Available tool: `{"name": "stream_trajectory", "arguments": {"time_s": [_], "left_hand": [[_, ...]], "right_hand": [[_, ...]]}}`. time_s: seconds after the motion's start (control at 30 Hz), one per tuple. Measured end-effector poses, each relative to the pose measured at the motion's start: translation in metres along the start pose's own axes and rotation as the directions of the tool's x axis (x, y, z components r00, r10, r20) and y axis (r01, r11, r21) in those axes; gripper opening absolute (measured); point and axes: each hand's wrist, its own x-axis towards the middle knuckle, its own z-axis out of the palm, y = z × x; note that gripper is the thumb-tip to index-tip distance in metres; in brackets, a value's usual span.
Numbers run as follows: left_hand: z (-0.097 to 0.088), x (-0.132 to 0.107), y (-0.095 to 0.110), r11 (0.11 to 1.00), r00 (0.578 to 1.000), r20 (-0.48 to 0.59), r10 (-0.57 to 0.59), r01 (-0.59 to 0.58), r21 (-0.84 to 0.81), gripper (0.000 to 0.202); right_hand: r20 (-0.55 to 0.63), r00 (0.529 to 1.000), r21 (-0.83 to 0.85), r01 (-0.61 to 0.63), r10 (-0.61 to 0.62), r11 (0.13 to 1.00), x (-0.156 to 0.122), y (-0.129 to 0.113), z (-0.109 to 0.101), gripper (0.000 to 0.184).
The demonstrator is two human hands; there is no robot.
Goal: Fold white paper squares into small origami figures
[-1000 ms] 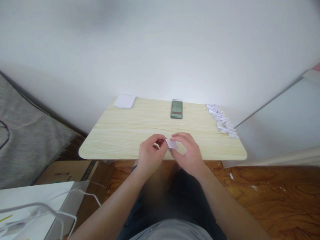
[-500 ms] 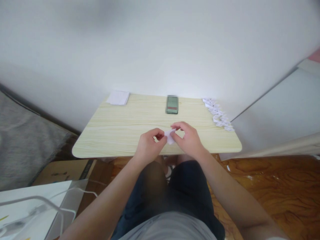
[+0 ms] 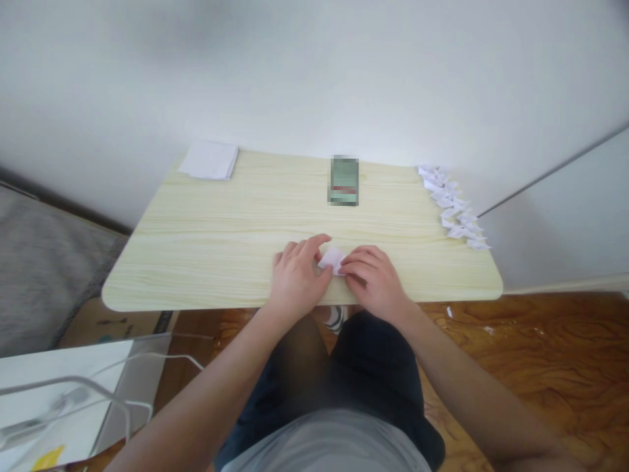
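A small folded piece of white paper (image 3: 333, 257) lies at the near middle of the table, between my hands. My left hand (image 3: 299, 274) has its thumb on the paper's left edge and its index finger curved around the far side. With fingertips pressed together, my right hand (image 3: 374, 278) grips the paper's right edge; those fingers cover part of it. Along the table's right side runs a row of several folded white paper pieces (image 3: 455, 210). A stack of white paper sheets (image 3: 210, 160) rests at the far left corner.
The pale wood-grain table (image 3: 221, 229) stands against a white wall (image 3: 314, 85). A blurred-out green object (image 3: 344, 180) lies at its back middle. At lower left are a white surface (image 3: 59, 406) with white cables and a cardboard box (image 3: 113, 321). Paper scraps dot the wooden floor (image 3: 550, 367).
Both hands have lowered the paper from just above the table onto its surface. My left fingers have spread out more, and my right fingers now lie over the paper's edge. The view has shifted closer.
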Motion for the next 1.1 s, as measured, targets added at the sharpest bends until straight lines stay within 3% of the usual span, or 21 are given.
{"name": "stream_trajectory", "arguments": {"time_s": [0.13,0.23,0.43,0.6,1.1], "left_hand": [[-0.002,-0.001,-0.010,0.974,0.977,0.030,0.209,-0.211,0.079,0.017],[-0.005,-0.003,-0.019,0.947,0.939,0.139,0.316,-0.321,0.020,0.023],[-0.013,-0.011,-0.029,0.948,0.931,0.186,0.314,-0.318,-0.009,0.027],[-0.013,-0.014,-0.031,0.953,0.937,0.176,0.303,-0.301,-0.036,0.029],[-0.013,-0.014,-0.030,0.956,0.944,0.155,0.292,-0.281,-0.088,0.029]], "right_hand": [[0.084,0.996,-0.016,-0.021,0.022,1.000,-0.004,0.005,-0.009,0.020],[0.121,0.992,-0.013,-0.035,0.036,0.999,-0.005,0.005,-0.015,0.021],[0.047,0.981,0.054,-0.191,0.189,0.980,-0.001,-0.002,-0.014,0.012],[0.018,0.960,0.012,-0.280,0.280,0.960,0.006,-0.009,-0.007,0.009],[-0.081,0.930,-0.169,-0.367,0.359,0.915,0.008,-0.020,0.012,0.000]]}}
